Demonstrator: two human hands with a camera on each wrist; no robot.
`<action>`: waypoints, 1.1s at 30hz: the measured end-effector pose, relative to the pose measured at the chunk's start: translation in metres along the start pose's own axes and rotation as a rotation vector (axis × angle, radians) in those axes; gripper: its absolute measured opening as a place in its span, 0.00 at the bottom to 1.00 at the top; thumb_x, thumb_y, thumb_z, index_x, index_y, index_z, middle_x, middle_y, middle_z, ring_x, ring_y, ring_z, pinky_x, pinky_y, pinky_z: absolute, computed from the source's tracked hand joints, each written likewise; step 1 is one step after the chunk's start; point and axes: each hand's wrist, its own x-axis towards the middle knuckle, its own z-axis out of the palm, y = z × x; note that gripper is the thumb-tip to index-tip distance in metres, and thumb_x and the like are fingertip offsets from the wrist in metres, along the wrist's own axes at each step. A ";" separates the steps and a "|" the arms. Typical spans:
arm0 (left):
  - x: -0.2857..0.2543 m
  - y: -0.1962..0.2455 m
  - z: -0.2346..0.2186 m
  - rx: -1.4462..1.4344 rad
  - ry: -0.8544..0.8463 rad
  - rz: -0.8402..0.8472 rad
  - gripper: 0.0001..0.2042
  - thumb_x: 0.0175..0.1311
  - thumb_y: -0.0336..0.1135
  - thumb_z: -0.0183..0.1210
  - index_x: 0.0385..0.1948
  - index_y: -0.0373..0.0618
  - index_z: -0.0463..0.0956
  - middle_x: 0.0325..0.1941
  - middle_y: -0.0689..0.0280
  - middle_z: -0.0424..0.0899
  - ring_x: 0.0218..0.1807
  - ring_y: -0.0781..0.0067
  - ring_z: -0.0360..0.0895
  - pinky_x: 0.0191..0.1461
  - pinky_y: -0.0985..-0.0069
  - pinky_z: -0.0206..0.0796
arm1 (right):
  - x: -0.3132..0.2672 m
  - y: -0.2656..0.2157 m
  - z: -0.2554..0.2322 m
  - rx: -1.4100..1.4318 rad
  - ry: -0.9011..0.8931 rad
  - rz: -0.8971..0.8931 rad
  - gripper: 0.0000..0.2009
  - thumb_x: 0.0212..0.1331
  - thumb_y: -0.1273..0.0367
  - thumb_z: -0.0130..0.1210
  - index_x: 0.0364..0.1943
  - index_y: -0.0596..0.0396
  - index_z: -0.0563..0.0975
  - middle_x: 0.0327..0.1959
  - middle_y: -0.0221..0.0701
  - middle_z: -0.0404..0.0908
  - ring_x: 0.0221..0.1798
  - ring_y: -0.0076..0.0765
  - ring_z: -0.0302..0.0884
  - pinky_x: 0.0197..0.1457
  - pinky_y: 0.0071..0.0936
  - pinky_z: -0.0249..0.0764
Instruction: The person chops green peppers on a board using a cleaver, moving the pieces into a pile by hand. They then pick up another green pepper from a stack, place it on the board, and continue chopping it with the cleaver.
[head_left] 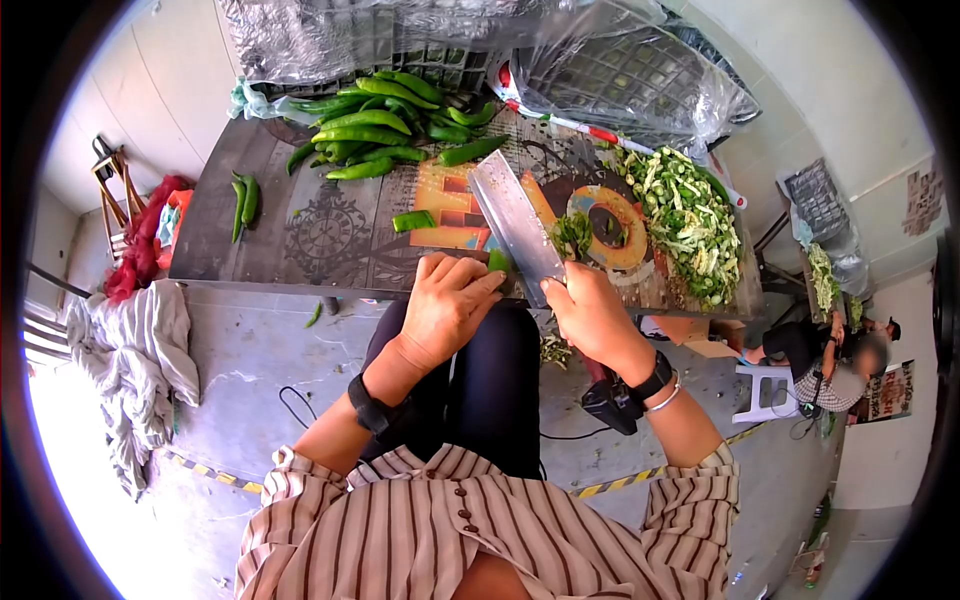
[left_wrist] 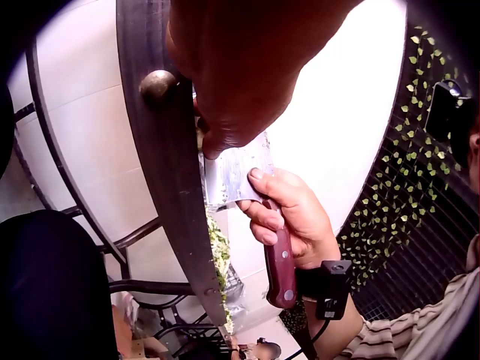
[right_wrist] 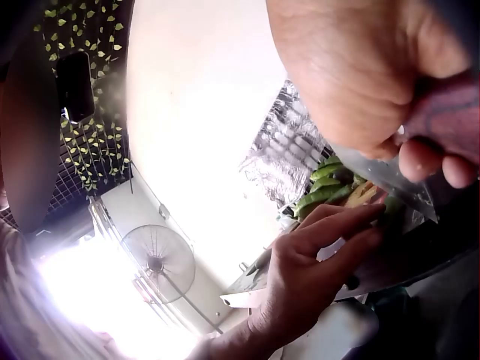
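Observation:
My right hand [head_left: 592, 315] grips a cleaver by its dark red handle [left_wrist: 280, 262]. The broad steel blade [head_left: 515, 215] slants over the table's front edge. Just left of the blade, my left hand [head_left: 450, 305] holds a piece of green pepper [head_left: 498, 260] with bent fingers; the right wrist view shows those fingertips [right_wrist: 369, 217] close beside the blade. Another cut pepper piece [head_left: 413, 220] lies on the table [head_left: 270, 250] beyond the left hand. Small chopped green bits [head_left: 572, 236] sit right of the blade.
Whole green peppers [head_left: 370, 125] are heaped at the back, two more [head_left: 244, 205] at the left. A large pile of chopped pepper [head_left: 690, 225] covers the right end. Plastic-wrapped crates [head_left: 630, 75] stand behind. Another person [head_left: 840, 375] sits at the far right.

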 end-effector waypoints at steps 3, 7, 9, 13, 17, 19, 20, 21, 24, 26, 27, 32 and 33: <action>0.000 -0.001 0.000 0.029 0.009 0.011 0.12 0.51 0.32 0.68 0.39 0.46 0.83 0.39 0.69 0.81 0.44 0.66 0.77 0.54 0.67 0.62 | 0.003 -0.003 0.001 -0.070 0.003 -0.059 0.11 0.62 0.71 0.53 0.28 0.68 0.70 0.26 0.55 0.75 0.33 0.66 0.74 0.36 0.50 0.69; 0.000 -0.007 0.004 0.010 0.044 0.050 0.12 0.51 0.33 0.68 0.39 0.46 0.82 0.42 0.68 0.82 0.50 0.67 0.78 0.59 0.66 0.62 | 0.008 0.002 0.002 -0.159 0.034 -0.184 0.10 0.61 0.72 0.53 0.28 0.68 0.71 0.27 0.55 0.75 0.34 0.66 0.74 0.37 0.50 0.69; -0.003 -0.009 0.006 0.009 0.042 0.046 0.12 0.51 0.34 0.68 0.39 0.46 0.82 0.45 0.68 0.84 0.53 0.68 0.78 0.62 0.64 0.62 | 0.011 0.000 -0.001 -0.185 0.032 -0.197 0.10 0.61 0.72 0.53 0.28 0.67 0.71 0.28 0.55 0.75 0.34 0.66 0.74 0.38 0.50 0.69; -0.006 -0.009 0.007 0.015 0.055 0.037 0.12 0.52 0.34 0.68 0.39 0.46 0.82 0.45 0.69 0.85 0.52 0.69 0.79 0.62 0.63 0.61 | 0.014 -0.006 -0.006 -0.188 -0.001 -0.199 0.10 0.61 0.72 0.53 0.29 0.67 0.71 0.28 0.54 0.75 0.34 0.65 0.73 0.38 0.50 0.70; -0.008 -0.010 0.009 0.035 0.066 0.026 0.12 0.53 0.35 0.67 0.40 0.48 0.82 0.45 0.71 0.84 0.52 0.72 0.78 0.64 0.62 0.59 | 0.018 -0.011 -0.006 -0.204 -0.031 -0.219 0.10 0.62 0.72 0.53 0.29 0.68 0.71 0.29 0.54 0.75 0.35 0.65 0.73 0.39 0.50 0.70; -0.009 -0.010 0.010 0.038 0.067 0.024 0.12 0.53 0.35 0.67 0.40 0.48 0.82 0.45 0.71 0.84 0.52 0.72 0.78 0.65 0.62 0.59 | 0.019 -0.008 -0.004 -0.247 -0.038 -0.227 0.09 0.62 0.72 0.52 0.30 0.68 0.71 0.30 0.54 0.75 0.36 0.64 0.74 0.39 0.50 0.70; -0.009 -0.009 0.010 0.041 0.068 0.021 0.11 0.53 0.35 0.67 0.40 0.49 0.82 0.46 0.72 0.84 0.52 0.73 0.78 0.65 0.62 0.58 | 0.020 -0.008 -0.003 -0.248 -0.041 -0.228 0.09 0.62 0.72 0.52 0.30 0.68 0.71 0.30 0.54 0.75 0.36 0.64 0.74 0.39 0.50 0.70; -0.009 -0.009 0.010 0.044 0.070 0.017 0.11 0.54 0.35 0.66 0.40 0.50 0.82 0.46 0.72 0.84 0.52 0.74 0.78 0.66 0.61 0.58 | 0.021 -0.007 -0.003 -0.245 -0.054 -0.227 0.09 0.62 0.72 0.52 0.30 0.68 0.71 0.30 0.54 0.75 0.35 0.64 0.74 0.40 0.50 0.70; -0.010 -0.009 0.010 0.044 0.069 0.008 0.11 0.54 0.35 0.66 0.39 0.50 0.83 0.46 0.73 0.84 0.51 0.74 0.78 0.67 0.61 0.57 | 0.022 -0.010 -0.003 -0.248 -0.073 -0.219 0.10 0.62 0.72 0.52 0.30 0.68 0.71 0.30 0.54 0.75 0.35 0.64 0.74 0.40 0.51 0.70; -0.010 -0.008 0.010 0.044 0.075 0.006 0.11 0.54 0.35 0.66 0.39 0.50 0.83 0.46 0.73 0.84 0.51 0.74 0.78 0.67 0.61 0.57 | 0.023 -0.010 -0.003 -0.254 -0.077 -0.212 0.10 0.62 0.71 0.52 0.30 0.68 0.71 0.30 0.55 0.75 0.35 0.65 0.74 0.40 0.51 0.70; -0.010 -0.008 0.010 0.044 0.079 0.006 0.10 0.54 0.35 0.66 0.39 0.50 0.83 0.46 0.73 0.84 0.51 0.75 0.78 0.67 0.60 0.56 | 0.023 -0.009 -0.003 -0.269 -0.088 -0.214 0.10 0.62 0.71 0.52 0.30 0.68 0.71 0.29 0.55 0.75 0.35 0.65 0.74 0.40 0.51 0.70; -0.011 -0.008 0.010 0.040 0.084 0.005 0.11 0.54 0.35 0.67 0.39 0.50 0.83 0.46 0.72 0.85 0.52 0.73 0.79 0.67 0.60 0.56 | 0.030 -0.019 -0.009 -0.319 -0.140 -0.211 0.11 0.62 0.70 0.51 0.28 0.69 0.72 0.27 0.56 0.75 0.35 0.66 0.75 0.39 0.52 0.70; -0.011 -0.008 0.010 0.035 0.087 0.006 0.12 0.53 0.34 0.68 0.40 0.51 0.83 0.46 0.72 0.85 0.52 0.72 0.79 0.67 0.59 0.56 | 0.033 -0.021 -0.010 -0.328 -0.170 -0.206 0.12 0.62 0.70 0.51 0.27 0.69 0.72 0.26 0.57 0.76 0.34 0.66 0.75 0.39 0.52 0.70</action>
